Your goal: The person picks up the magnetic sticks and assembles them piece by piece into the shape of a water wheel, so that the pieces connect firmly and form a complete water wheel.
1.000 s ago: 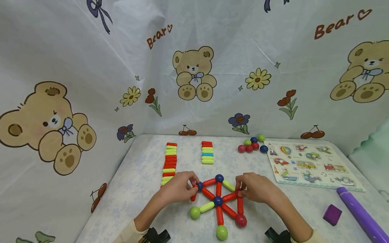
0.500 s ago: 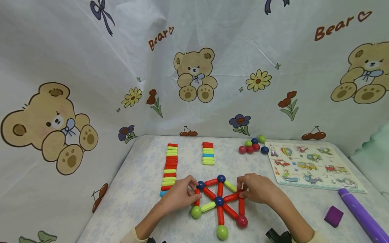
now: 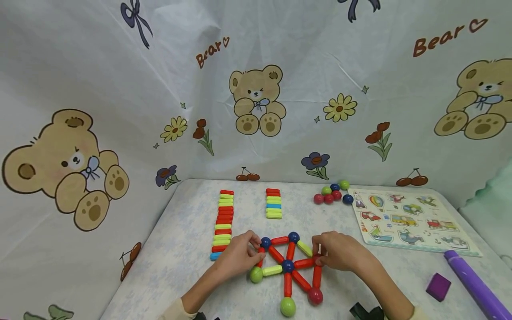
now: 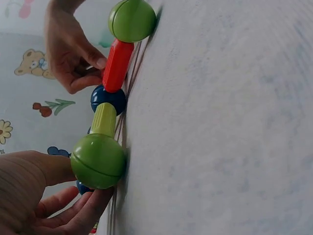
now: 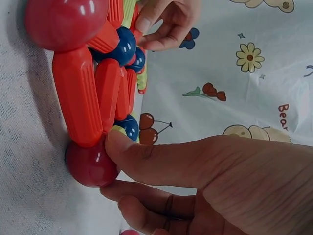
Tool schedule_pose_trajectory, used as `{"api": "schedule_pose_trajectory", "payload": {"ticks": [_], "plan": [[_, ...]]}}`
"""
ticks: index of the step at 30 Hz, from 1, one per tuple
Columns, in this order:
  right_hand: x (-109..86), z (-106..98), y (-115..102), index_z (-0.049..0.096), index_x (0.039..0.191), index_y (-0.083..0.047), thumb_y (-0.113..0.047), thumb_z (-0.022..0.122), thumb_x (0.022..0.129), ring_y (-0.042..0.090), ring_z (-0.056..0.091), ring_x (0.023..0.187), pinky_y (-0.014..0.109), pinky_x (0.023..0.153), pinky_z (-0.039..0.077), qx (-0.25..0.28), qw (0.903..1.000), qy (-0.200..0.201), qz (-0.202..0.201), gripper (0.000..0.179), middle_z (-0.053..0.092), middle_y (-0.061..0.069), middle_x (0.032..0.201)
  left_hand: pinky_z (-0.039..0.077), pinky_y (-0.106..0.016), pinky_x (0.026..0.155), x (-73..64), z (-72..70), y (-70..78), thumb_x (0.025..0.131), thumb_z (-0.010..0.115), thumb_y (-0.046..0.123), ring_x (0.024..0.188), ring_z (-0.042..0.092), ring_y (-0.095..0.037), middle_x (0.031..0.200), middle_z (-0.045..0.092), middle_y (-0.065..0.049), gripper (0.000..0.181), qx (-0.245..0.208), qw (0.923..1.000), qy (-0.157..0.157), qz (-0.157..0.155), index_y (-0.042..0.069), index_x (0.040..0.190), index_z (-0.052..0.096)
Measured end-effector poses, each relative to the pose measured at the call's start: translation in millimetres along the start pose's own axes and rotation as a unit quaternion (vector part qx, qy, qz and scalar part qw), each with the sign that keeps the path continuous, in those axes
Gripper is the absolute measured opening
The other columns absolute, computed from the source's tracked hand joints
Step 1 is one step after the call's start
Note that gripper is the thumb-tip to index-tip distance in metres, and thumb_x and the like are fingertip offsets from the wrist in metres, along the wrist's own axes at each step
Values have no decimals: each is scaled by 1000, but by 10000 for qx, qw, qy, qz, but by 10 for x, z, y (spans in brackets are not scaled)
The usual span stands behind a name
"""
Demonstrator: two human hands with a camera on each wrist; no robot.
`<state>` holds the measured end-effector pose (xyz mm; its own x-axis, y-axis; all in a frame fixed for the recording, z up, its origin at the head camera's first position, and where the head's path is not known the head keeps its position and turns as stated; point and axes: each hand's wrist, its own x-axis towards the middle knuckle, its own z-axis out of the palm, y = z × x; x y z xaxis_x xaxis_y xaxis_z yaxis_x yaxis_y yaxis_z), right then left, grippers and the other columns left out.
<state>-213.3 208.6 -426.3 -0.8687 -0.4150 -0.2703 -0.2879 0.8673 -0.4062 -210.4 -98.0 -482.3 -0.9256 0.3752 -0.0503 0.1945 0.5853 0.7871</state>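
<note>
A flat wheel-like frame of toy building rods and balls lies on the table, its rods meeting at a blue centre ball [image 3: 288, 266]. My left hand [image 3: 240, 254] pinches the red rod [image 3: 261, 257] on the frame's left side, fingertips close to the blue corner ball [image 3: 266, 242]. That rod's lower end meets a green ball [image 3: 256, 274], which hides the fingertips' grip in the left wrist view. With thumb and forefinger, my right hand [image 3: 339, 251] grips a red ball [image 5: 92, 162] at the right corner. Another red ball [image 3: 315, 296] and a green ball [image 3: 287, 306] sit at the near side.
Rods lie in a long column [image 3: 225, 222] and a short column [image 3: 274, 203] behind the frame. Several loose balls [image 3: 336, 195] stand beside a picture board [image 3: 412, 218] at the back right. A purple block [image 3: 438, 286] and a purple roll [image 3: 476, 284] lie at right.
The left red rod's free end has swung down to the green ball, closing that side of the frame. My left hand moved slightly down with it; the right hand kept its grip.
</note>
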Motion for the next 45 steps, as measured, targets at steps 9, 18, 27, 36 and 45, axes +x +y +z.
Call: {"api": "schedule_pose_trajectory", "payload": {"ticks": [9,18,27,36,45], "plan": [[-13,8,6,71,91,-22,-12,90,87,17,59,76,39,72,56,75,9998,-126,-104,21,65,-5,82,61,-28,73,-16,-53,-63,97,83,21,86,70,-10,106,70,0,24,25,9998,192,-84,11,113,68],[-29,-52,5,73,93,-22,-14,89,89,17,60,77,38,72,55,129,9995,-296,-70,19,67,-5,83,61,-27,75,-339,-461,-329,93,87,14,86,70,-11,103,72,0,23,147,9965,827,-24,10,109,71],[39,-30,18,73,97,-24,-20,91,88,13,58,79,31,66,53,39,9983,523,-259,21,67,-7,90,57,-26,71,-641,-631,-578,89,90,12,87,64,-16,98,72,3,20,324,9926,1160,-137,18,102,76],[188,147,42,74,137,-21,-11,77,100,35,64,130,55,102,58,1,9922,842,-924,38,67,9,142,53,-26,69,-664,-559,-570,85,93,14,81,60,-10,94,69,8,22,991,9896,1022,-226,18,103,80],[225,165,78,81,125,-17,-7,81,96,24,70,110,45,93,63,146,9930,885,-774,31,74,5,128,57,-24,69,-616,-439,-449,94,85,17,76,62,-6,91,67,7,15,531,9948,835,228,9,107,83]]}}
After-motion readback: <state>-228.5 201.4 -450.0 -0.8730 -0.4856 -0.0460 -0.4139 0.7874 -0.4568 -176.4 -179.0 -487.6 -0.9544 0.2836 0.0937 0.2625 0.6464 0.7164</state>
